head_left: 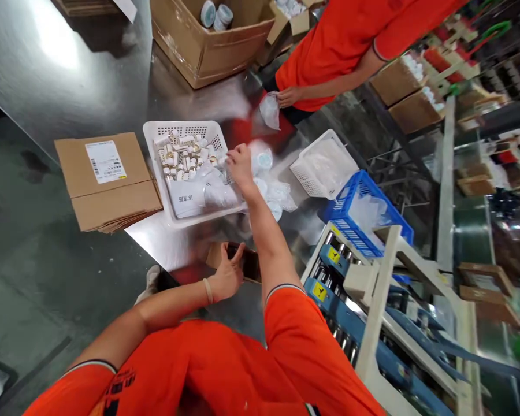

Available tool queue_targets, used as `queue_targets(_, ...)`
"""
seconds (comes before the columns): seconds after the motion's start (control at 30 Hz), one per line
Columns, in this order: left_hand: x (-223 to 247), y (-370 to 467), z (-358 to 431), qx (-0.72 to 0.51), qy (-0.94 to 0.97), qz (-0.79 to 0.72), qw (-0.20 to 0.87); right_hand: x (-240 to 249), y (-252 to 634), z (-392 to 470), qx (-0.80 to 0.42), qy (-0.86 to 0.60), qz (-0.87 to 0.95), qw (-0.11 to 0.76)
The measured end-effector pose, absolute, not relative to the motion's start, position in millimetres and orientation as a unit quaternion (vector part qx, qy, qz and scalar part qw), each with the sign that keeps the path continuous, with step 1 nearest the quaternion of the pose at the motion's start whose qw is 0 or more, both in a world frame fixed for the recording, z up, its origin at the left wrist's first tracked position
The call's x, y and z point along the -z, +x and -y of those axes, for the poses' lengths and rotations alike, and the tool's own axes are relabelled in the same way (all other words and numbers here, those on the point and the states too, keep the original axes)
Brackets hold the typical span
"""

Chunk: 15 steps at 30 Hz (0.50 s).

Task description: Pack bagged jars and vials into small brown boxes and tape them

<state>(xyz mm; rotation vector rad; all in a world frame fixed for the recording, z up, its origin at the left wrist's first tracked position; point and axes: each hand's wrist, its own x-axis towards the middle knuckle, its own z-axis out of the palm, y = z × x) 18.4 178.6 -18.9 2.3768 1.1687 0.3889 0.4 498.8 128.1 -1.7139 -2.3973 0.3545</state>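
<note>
My right hand is at the right rim of a white plastic basket, fingers bent and drawn together; whatever they pinch is too small to make out. Inside the basket lie several small bottles with white labels and gold necks, white printed packets and clear plastic wrapping. My left hand rests at a small open cardboard box, two fingers spread apart over its opening. Just right of the basket lie round white tubs in clear bags.
Flattened cartons lie left of the basket. A large carton stands behind. Another person's hand holds a clear bag. To the right are a white basket, a blue crate and a roller machine.
</note>
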Motion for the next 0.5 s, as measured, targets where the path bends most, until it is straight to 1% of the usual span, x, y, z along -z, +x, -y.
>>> queue_targets(0.07,15,14,-179,-0.099,0.864,-0.438,0.229,-158,67,-449,-0.086,-0.539,0.827,0.137)
queue_targets(0.1,13,13,-180,-0.089,0.864,-0.440,0.229,-167,100,-419,-0.097,-0.514,0.843,0.126)
queue_targets(0.13,11,11,-181,-0.085,0.862,-0.442,0.230,-172,129,-387,-0.121,-0.501,0.851,0.098)
queue_targets(0.2,7,8,-182,-0.092,0.860,-0.438,0.243,-164,170,-324,-0.184,-0.498,0.847,0.011)
queue_targets(0.27,4,3,-183,-0.113,0.858,-0.430,0.256,-140,184,-272,-0.214,-0.519,0.824,-0.071)
queue_targets(0.33,-1,-1,-184,-0.122,0.857,-0.428,0.261,-113,182,-239,-0.207,-0.539,0.807,-0.122)
queue_targets(0.43,-8,-5,-185,-0.106,0.856,-0.435,0.258,-96,168,-233,-0.192,-0.549,0.799,-0.150)
queue_targets(0.5,-12,-4,-185,-0.092,0.860,-0.438,0.246,-105,156,-258,-0.161,-0.566,0.798,-0.127)
